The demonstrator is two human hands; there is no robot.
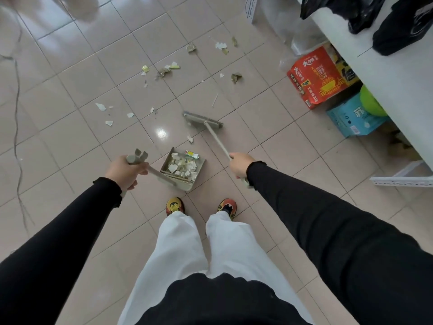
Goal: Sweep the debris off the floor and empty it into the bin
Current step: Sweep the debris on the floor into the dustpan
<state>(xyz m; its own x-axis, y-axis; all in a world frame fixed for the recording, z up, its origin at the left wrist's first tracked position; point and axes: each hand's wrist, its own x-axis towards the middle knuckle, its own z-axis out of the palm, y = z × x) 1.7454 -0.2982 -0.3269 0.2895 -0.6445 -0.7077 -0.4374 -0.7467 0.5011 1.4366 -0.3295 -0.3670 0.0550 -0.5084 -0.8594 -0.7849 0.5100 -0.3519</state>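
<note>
Mid-sweep. Left grip [126, 172] wrapped round dustpan [186, 186] handle, pan part-filled on floor [70, 141]; right grip [240, 166] holds broom [202, 119]. Debris [165, 71] scattered beyond. Next, likely: reach farther, draw it to pan. Bin unseen.

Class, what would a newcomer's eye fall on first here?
Torn paper scraps lie scattered over the tiled floor ahead. Nearer, a dustpan holds a heap of them, gripped by the left hand, while the right hand grips a broom. A bright red box sits below the white table.

Tiled storeroom, cartons [321, 76] under white counter [398, 90]
</note>
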